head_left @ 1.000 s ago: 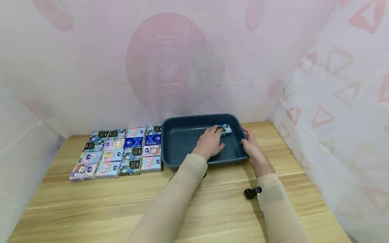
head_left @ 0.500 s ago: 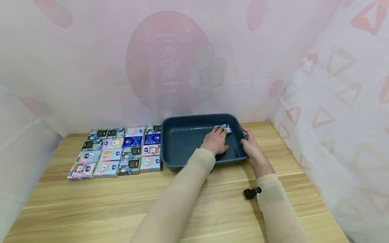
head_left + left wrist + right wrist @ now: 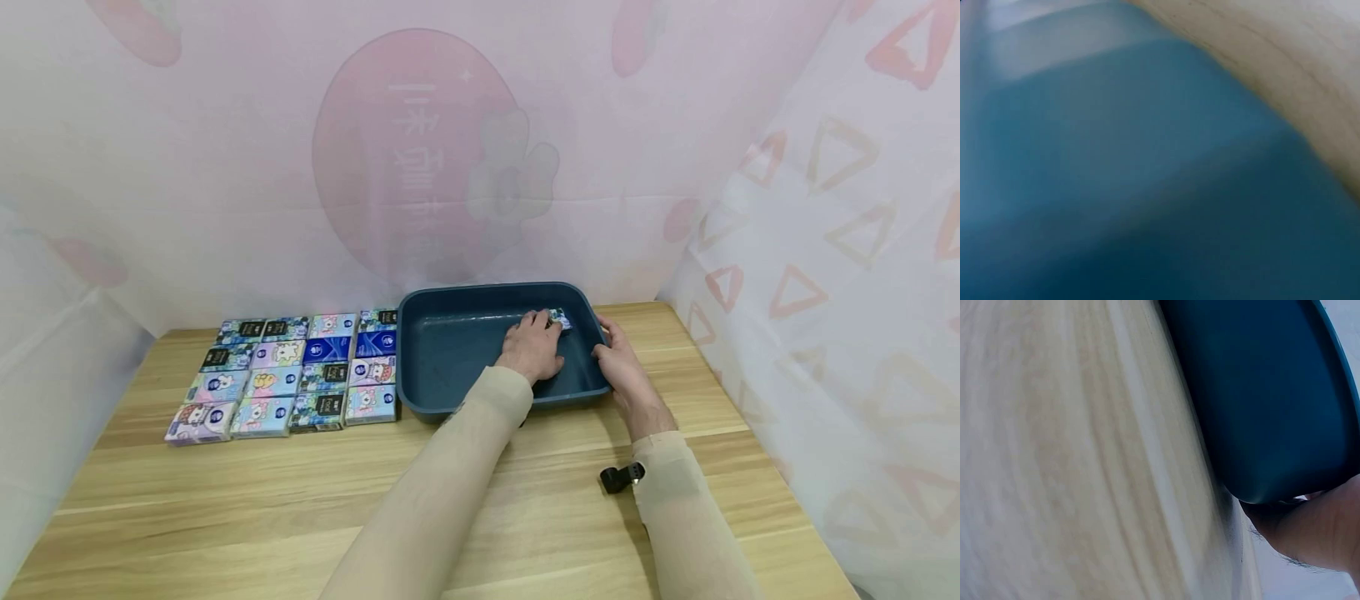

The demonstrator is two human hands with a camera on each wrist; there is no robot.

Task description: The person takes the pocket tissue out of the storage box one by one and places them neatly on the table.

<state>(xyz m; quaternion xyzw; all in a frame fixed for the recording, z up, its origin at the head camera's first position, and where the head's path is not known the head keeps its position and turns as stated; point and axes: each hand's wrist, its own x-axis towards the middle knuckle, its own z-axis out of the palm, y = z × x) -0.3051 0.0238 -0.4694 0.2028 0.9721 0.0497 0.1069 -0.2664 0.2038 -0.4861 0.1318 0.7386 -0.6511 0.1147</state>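
In the head view a dark blue rectangular plastic tub [image 3: 450,354] stands on the wooden table. My left hand [image 3: 528,350] reaches down into it, fingers laid over a blue floral tissue pack [image 3: 559,318] near the back right corner. The thumb sticks out to the side, away from the pack, and most of the pack is hidden under the fingers. My right hand [image 3: 624,362] grips the tub's right end, thumb at the rim. In the left wrist view the tub's blue surface [image 3: 1116,137] fills most of the picture, blurred.
Left of the tub, several tissue packs [image 3: 262,415] lie flat in a close grid, with cartoon, floral and plain blue wrappers. The nearest column stands right beside the tub wall. Printed cloth hangings [image 3: 247,167] rise behind and at both sides of the table [image 3: 247,517].
My left hand has shifted right inside the tub and now covers more of the tissue pack. My right hand keeps its hold on the tub, and the grid of packs stays put.
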